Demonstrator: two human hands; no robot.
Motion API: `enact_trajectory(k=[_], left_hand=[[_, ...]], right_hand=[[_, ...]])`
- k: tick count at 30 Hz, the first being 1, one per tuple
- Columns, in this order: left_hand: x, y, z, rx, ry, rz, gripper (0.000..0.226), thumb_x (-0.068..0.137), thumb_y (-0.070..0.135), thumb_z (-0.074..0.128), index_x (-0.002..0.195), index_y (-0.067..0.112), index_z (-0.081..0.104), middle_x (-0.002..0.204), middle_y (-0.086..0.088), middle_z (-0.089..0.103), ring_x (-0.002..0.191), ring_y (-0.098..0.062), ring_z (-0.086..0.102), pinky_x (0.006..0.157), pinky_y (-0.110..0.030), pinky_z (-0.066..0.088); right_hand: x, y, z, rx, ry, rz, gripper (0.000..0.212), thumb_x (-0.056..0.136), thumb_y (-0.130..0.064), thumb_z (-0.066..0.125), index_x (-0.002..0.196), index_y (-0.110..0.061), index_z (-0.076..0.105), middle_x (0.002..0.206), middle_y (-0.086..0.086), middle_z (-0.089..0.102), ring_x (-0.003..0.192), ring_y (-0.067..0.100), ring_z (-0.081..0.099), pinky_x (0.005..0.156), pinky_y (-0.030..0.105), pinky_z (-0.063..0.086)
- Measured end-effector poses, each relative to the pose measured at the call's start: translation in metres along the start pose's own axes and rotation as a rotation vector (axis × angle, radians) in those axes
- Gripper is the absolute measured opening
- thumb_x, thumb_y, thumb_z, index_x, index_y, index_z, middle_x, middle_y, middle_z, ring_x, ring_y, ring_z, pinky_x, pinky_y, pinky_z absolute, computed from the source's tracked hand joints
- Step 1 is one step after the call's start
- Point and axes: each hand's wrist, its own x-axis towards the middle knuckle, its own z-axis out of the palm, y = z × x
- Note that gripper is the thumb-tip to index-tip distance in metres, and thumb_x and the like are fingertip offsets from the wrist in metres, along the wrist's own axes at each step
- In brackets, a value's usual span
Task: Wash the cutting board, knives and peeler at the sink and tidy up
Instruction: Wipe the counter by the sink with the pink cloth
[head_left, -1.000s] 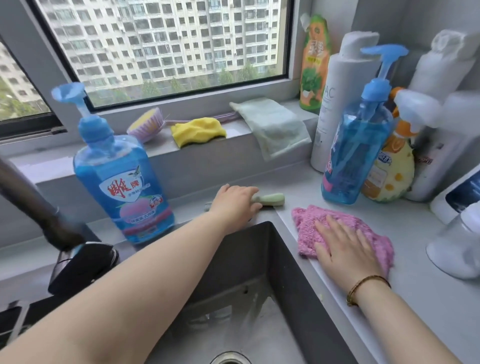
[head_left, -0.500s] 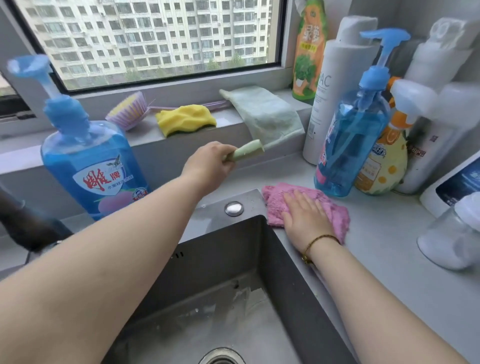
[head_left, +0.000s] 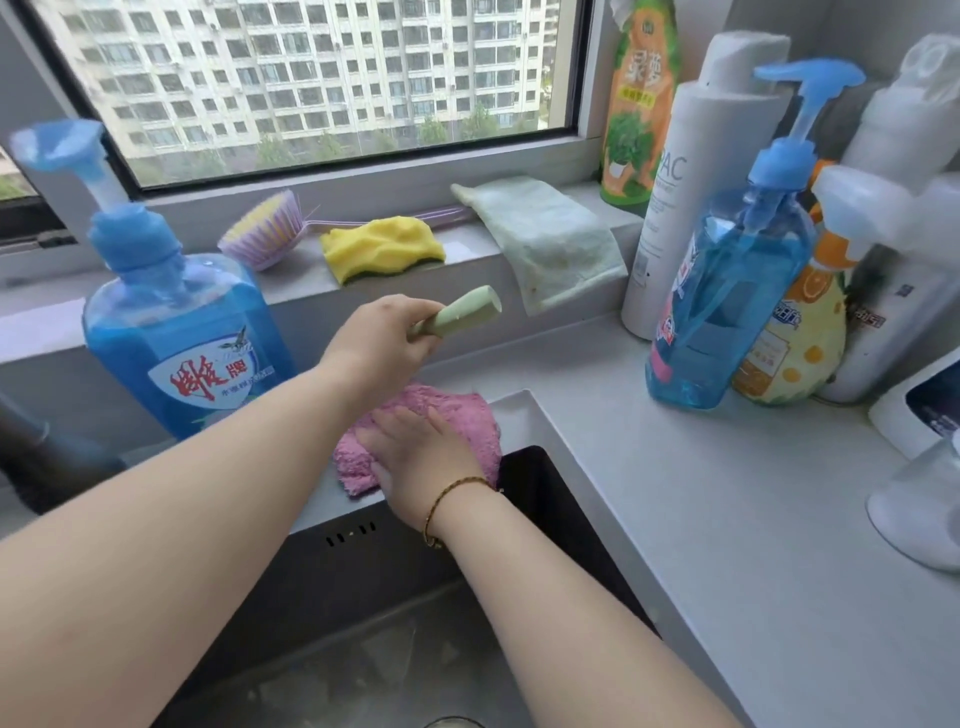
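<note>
My left hand (head_left: 382, 345) is closed around a tool with a pale green handle (head_left: 462, 314), held above the sink's back rim; its working end is hidden in my fist, so I cannot tell if it is a knife or the peeler. Just below it my right hand (head_left: 423, 460) lies flat on a pink cloth (head_left: 467, 415), pressing it onto the rim behind the dark sink (head_left: 550, 499). No cutting board is in view.
A large blue soap pump bottle (head_left: 176, 338) stands left of the cloth. On the window ledge lie a purple brush (head_left: 262, 228), yellow sponge (head_left: 382, 247) and pale cloth (head_left: 545, 236). Several bottles crowd the right counter, a blue pump bottle (head_left: 727, 296) foremost. The dark faucet (head_left: 36, 457) is at far left.
My left hand picked the green-handled tool up off the rim and holds it raised. My right hand slid the pink cloth leftward from the counter onto the sink's back rim.
</note>
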Motion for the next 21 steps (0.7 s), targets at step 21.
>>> enact_trajectory(k=[21], left_hand=[[-0.042, 0.013, 0.063, 0.234, -0.104, 0.017, 0.048, 0.095, 0.02, 0.044, 0.141, 0.013, 0.034, 0.148, -0.004, 0.033, 0.135, -0.022, 0.03, 0.112, -0.032, 0.01]], right_hand=[[-0.224, 0.105, -0.037, 0.291, 0.109, 0.728, 0.044, 0.096, -0.013, 0.037, 0.139, -0.023, 0.037, 0.153, -0.004, 0.022, 0.142, 0.011, 0.015, 0.11, 0.016, 0.007]])
